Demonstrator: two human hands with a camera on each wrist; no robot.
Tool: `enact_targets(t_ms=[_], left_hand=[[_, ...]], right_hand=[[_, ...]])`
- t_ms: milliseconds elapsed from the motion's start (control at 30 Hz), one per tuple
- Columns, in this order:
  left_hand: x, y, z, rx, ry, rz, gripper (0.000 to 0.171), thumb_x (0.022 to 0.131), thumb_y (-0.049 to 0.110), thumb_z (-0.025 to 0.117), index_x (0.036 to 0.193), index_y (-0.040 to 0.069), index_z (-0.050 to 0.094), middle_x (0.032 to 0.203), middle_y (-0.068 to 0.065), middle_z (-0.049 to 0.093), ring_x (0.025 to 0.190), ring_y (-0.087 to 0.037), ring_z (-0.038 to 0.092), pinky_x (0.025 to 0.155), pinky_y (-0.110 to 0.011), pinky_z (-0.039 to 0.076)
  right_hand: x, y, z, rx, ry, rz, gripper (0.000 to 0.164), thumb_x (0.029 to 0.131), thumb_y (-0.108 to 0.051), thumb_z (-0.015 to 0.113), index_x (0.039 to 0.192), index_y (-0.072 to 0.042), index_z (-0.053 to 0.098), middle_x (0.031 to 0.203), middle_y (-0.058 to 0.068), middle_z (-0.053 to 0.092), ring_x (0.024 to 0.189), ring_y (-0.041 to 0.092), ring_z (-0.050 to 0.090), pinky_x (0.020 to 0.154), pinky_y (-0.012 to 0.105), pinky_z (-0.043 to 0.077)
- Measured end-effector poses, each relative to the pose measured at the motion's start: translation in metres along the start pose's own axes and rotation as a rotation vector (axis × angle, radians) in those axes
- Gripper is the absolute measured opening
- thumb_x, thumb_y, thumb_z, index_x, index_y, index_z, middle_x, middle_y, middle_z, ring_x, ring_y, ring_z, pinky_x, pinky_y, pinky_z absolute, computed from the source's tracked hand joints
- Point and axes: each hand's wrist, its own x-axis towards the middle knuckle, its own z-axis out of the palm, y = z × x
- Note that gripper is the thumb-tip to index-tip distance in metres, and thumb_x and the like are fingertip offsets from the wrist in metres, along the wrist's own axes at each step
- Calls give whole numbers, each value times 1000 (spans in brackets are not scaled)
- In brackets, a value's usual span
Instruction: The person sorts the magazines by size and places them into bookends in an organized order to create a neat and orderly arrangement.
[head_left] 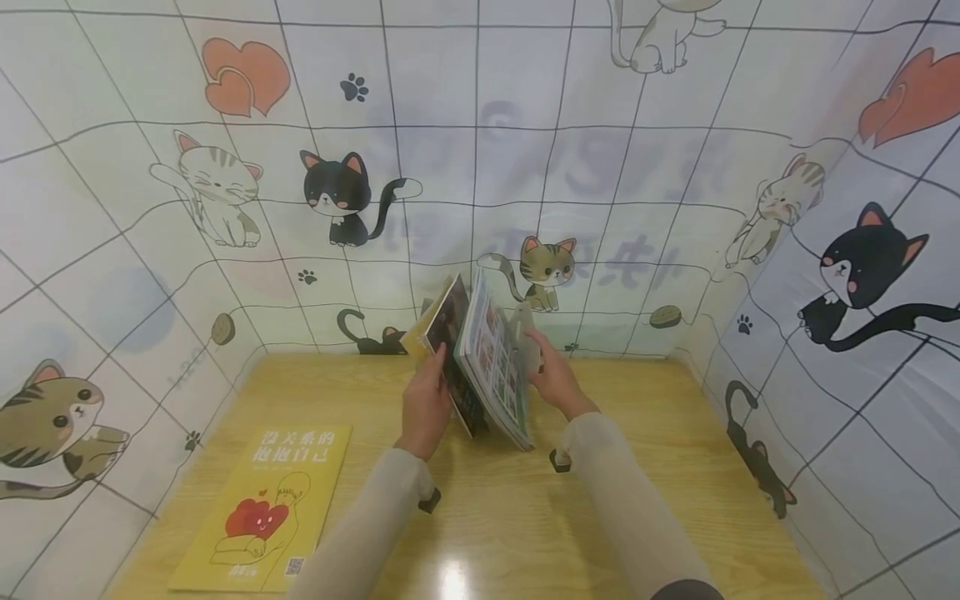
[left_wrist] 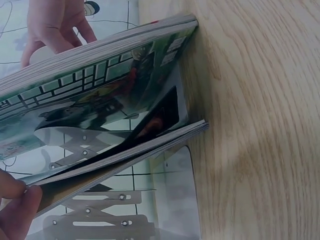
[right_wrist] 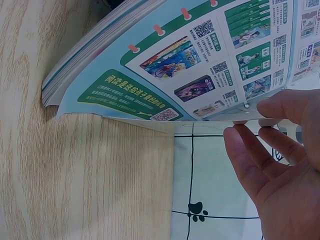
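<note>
Upright near the back of the table, a dark-covered book (head_left: 459, 367) and a thick magazine (head_left: 495, 358) lean apart in a V. My left hand (head_left: 426, 408) pinches the dark book's near edge between thumb and finger, as the left wrist view shows. A yellow cover (head_left: 415, 337) shows just behind it. A grey metal expanding bookend (left_wrist: 95, 220), with riveted crossing strips, stands around the books. My right hand (head_left: 557, 379) pinches its end plate (head_left: 527, 337) beside the magazine. In the right wrist view, the magazine's green-and-white back cover (right_wrist: 185, 75) is close to the fingertips.
A yellow book (head_left: 262, 508) with a red heart drawing lies flat at the table's left. Cat-patterned sheeting (head_left: 480, 167) forms walls behind and on both sides of the wooden table (head_left: 622, 400).
</note>
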Motion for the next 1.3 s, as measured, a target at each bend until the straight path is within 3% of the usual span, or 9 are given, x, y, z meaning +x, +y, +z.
enact_targets(t_ms=[200,500,767,967,1033,1133,1300], left_hand=[[-1,-1,0,30,-24,-21,62,83,-11,61,141,10,51,105,-13,54,71,-23,53,62,-37,52],[-5,-6,-2,34,-12,-41,56,80,-9,67,132,10,59,93,-10,52,71,-22,51,61,-36,47],[-8,-11,-12,84,6,-2,50,79,0,75,126,11,64,96,-10,58,80,-26,57,59,-40,50],[-14,-28,-26,60,109,34,22,77,3,75,98,7,70,88,-6,58,74,-23,59,54,-36,52],[-16,-36,-34,41,122,19,15,78,2,72,93,7,69,87,-6,58,71,-22,59,55,-34,52],[-19,-48,-48,54,126,-18,14,80,-1,69,91,6,68,89,-9,61,70,-22,60,54,-34,52],[-25,-68,-68,74,88,-98,17,81,-4,65,96,5,68,93,-11,60,74,-24,60,53,-35,50]], right_hand=[[0,-1,0,2,-8,15,86,86,12,59,151,-32,26,117,18,59,54,20,50,49,31,44],[0,-2,0,-2,-6,21,85,87,11,60,151,-33,26,135,18,50,67,25,57,54,32,46],[1,-1,-1,7,-16,16,84,87,10,60,153,-30,26,138,17,47,61,23,54,51,33,47],[3,-2,-3,-23,-28,30,81,88,2,65,153,-28,26,130,21,52,73,25,60,54,34,50],[4,-2,-4,-43,-32,25,79,89,-4,67,153,-27,26,127,21,55,78,26,62,56,35,50],[4,-2,-7,-76,-35,-4,76,90,-11,69,152,-25,28,127,21,57,87,29,63,61,37,52],[6,-5,-12,-108,-61,-41,79,90,-7,67,155,-24,25,138,22,49,93,34,62,69,44,53]])
